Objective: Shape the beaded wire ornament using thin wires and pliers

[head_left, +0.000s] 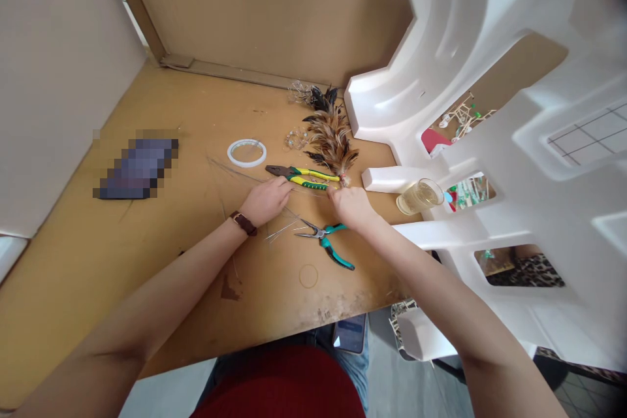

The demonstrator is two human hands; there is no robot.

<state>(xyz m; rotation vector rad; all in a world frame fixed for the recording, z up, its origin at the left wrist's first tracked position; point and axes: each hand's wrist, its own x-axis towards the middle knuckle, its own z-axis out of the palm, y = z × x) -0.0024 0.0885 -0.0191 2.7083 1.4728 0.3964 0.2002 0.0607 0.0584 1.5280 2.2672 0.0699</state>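
Note:
My left hand [269,199], with a brown strap on its wrist, is closed in a pinch near the jaws of the yellow-green pliers [306,177]. My right hand [353,207] is closed beside the pliers' handle ends. A thin wire [309,192] runs faintly between my fingertips; its ends are hidden. Just beyond my right hand lies a bundle of brown and black feathers [333,134], bound at its near end. Teal needle-nose pliers [321,233] lie spread below my hands, one handle partly behind my right hand. Loose wire pieces [287,230] lie by their tips.
A white ring [247,153] and beaded wire pieces [296,138] lie farther back. At right, a glass of pale liquid [420,196] stands by a large white moulded plastic piece [386,179]. A rubber band [308,276] lies near the table's front edge. A blurred dark object [140,166] is at left.

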